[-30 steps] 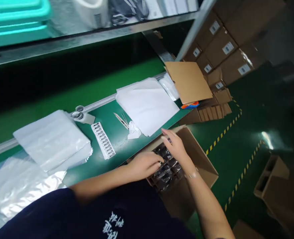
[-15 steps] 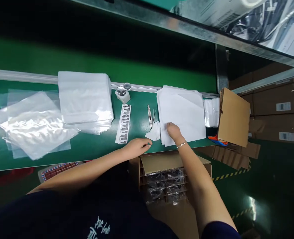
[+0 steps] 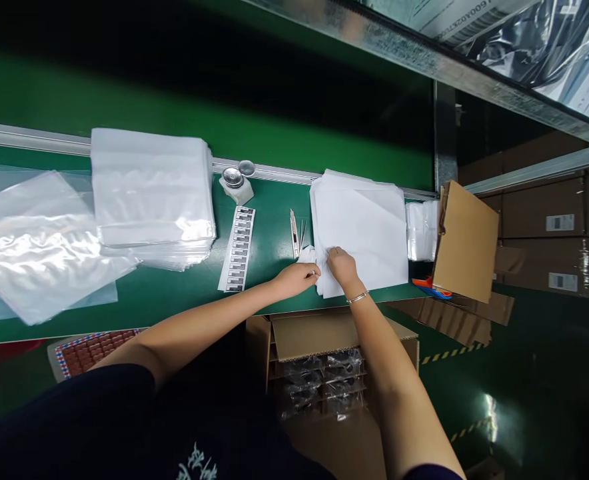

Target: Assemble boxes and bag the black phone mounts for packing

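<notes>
Step, judged: working the sheets' left edge. Sheets [image 3: 362, 230] lie under the right hand [image 3: 342, 265]; its fingers bend in, grip unconfirmed. Left hand [image 3: 297, 279] curls beside that edge; hold unclear. Next move calls for a clean edge. Scrap [image 3: 307, 254] crowds left fingertips; knife [image 3: 294, 235] beyond, box [image 3: 319, 333] below.

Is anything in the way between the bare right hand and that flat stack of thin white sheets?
No, nothing visible. The bare right hand is over the near left corner of the flat stack of thin white sheets. A crumpled white scrap lies at its left edge, not between them.
</notes>
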Tool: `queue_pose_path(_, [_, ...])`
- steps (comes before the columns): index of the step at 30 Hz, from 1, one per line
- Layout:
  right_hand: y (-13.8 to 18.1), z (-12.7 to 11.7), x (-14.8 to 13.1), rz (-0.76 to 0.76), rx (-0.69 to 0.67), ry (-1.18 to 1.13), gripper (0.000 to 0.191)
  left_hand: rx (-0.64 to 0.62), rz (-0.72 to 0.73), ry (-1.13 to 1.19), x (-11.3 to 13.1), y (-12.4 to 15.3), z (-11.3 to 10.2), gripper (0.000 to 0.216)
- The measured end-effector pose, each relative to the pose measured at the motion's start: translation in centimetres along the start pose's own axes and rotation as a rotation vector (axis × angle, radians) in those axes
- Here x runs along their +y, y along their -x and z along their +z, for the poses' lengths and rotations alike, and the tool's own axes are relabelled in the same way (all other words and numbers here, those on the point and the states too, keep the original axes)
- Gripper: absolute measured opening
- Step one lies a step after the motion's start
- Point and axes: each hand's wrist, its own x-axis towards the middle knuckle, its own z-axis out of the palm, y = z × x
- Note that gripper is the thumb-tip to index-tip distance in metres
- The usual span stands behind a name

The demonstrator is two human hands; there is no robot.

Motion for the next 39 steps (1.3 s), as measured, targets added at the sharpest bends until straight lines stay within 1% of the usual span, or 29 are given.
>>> queue_pose_path(4, [0.2,0.0,1.2,0.017,0.07,-0.155,0.024,0.081,-0.022,0.06,-0.7,-2.0,0.2,0.024])
queue_pose_path(9, [0.3,0.3,2.4,0.006,0.124,-0.387,0.021,0.177,-0.076,0.131,-1.5,-4.8,1.6,0.024])
queue_pose_path(13, [0.2,0.8,2.8,0.008,0.154,-0.546,0.019,0.225,-0.106,0.175,-1.9,-6.5,2.6,0.017])
queue_pose_path(17, [0.2,1.2,3.0,0.014,0.177,-0.651,0.017,0.249,-0.112,0.222,-2.0,-7.7,3.0,0.014])
queue_pose_path(25, [0.1,1.2,3.1,0.021,0.19,-0.745,0.016,0.263,-0.127,0.263,-2.3,-8.8,3.2,0.019])
queue_pose_path(33, [0.3,1.1,3.0,0.015,0.195,-0.759,0.015,0.304,-0.123,0.271,-2.7,-8.9,3.5,0.017])
queue_pose_path(39, [0.3,1.0,3.0,0.023,0.185,-0.766,0.014,0.33,-0.104,0.292,-2.5,-9.0,3.5,0.022])
